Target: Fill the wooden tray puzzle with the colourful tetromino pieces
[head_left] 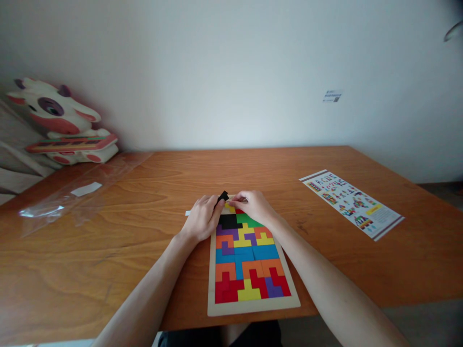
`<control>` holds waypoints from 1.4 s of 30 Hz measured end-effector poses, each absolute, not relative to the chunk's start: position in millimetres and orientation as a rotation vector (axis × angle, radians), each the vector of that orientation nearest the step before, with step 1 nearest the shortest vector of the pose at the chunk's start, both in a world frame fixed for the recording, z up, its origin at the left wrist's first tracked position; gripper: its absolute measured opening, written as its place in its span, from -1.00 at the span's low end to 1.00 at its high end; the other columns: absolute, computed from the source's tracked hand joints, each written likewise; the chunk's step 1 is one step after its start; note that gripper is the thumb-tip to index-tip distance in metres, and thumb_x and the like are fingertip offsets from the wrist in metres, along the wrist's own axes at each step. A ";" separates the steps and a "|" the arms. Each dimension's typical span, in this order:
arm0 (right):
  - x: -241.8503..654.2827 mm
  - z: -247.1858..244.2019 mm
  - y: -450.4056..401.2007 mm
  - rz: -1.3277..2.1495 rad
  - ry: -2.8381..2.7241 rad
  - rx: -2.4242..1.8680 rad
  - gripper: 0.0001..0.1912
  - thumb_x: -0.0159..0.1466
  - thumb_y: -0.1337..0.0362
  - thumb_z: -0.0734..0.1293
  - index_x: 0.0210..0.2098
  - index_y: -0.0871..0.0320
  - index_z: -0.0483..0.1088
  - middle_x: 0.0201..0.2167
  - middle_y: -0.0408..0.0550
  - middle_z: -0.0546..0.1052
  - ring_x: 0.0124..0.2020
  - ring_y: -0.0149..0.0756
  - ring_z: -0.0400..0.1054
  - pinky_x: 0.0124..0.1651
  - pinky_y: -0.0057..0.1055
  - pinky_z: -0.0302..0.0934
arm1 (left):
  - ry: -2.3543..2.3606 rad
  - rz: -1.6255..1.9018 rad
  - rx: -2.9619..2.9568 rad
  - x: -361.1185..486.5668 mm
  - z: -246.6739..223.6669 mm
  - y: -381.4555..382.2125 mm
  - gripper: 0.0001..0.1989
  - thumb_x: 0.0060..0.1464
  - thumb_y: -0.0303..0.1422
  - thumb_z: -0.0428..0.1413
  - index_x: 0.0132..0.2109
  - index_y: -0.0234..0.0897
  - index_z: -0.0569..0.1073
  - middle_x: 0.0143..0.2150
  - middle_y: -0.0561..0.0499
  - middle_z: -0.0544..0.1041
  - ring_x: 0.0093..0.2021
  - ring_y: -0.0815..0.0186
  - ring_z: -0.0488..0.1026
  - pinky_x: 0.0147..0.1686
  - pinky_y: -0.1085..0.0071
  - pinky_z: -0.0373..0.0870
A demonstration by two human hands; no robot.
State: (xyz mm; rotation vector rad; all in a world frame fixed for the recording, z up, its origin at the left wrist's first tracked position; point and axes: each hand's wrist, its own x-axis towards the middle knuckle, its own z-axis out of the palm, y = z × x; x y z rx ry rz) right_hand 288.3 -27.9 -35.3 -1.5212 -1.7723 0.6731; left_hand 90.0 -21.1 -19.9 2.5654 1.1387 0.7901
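Observation:
A wooden puzzle board (254, 310) with a pale frame lies on the table before me, mostly filled with coloured block pieces in red, yellow, blue, orange, purple, green and black. At its far left corner my left hand (204, 215) is closed, with a black puzzle piece (223, 196) held upright between thumb and fingers. My right hand (255, 206) reaches over the far right part of the board, thumb and fingers pinched together above the yellow and red pieces. Whatever may be in that pinch is hidden. A bare patch of the board's base shows between the hands.
A printed pattern sheet (352, 205) lies on the wooden table (173, 178) to the right. At the left are a clear plastic bag (119, 168) with a white label and a cow-shaped toy keyboard (72, 123). A white wall (231, 72) rises behind the table.

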 end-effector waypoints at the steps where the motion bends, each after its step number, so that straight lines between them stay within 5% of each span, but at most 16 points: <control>1: 289.2 -35.1 -28.0 0.642 -1.795 -1.522 -0.78 0.20 0.07 0.42 -0.35 0.10 0.55 -0.33 -0.04 0.61 -0.27 -0.23 0.48 -0.17 -0.33 0.27 | 1.141 0.789 2.564 90.0 -20.0 -21.2 -0.68 0.35 -0.24 -0.19 -0.37 -0.21 0.23 -0.38 -0.03 0.41 -0.34 0.25 0.38 -0.35 0.34 0.25; 17: 313.1 -34.7 -30.1 0.554 -2.105 -1.383 -0.82 0.27 0.22 0.37 -0.16 0.06 0.57 -0.28 -0.03 0.46 -0.29 -0.30 0.38 -0.16 -0.33 0.24 | 1.107 0.718 2.532 89.1 -17.1 -23.0 -0.70 0.35 -0.24 -0.19 -0.31 -0.24 0.27 -0.36 -0.03 0.39 -0.33 0.25 0.36 -0.31 0.36 0.22; 34: 311.7 -29.2 -35.0 0.708 -1.843 -1.383 -0.88 0.29 0.26 0.25 -0.24 0.14 0.40 -0.32 -0.07 0.47 -0.31 -0.31 0.35 -0.22 -0.35 0.19 | 1.120 0.857 2.207 87.3 -17.1 -20.2 -0.66 0.31 -0.18 -0.12 -0.24 -0.25 0.45 -0.26 -0.08 0.51 -0.22 0.21 0.44 -0.22 0.35 0.26; 42: 309.5 -28.8 -24.0 1.167 -0.970 -1.294 -0.88 -0.07 0.48 0.17 -0.57 0.15 0.25 -0.41 -0.09 0.45 -0.41 -0.37 0.23 -0.39 -0.42 0.07 | 0.919 1.104 1.232 86.6 -21.0 -6.3 -0.64 0.09 -0.17 0.15 -0.04 -0.31 0.46 -0.33 -0.03 0.58 -0.44 0.40 0.37 -0.41 0.49 0.29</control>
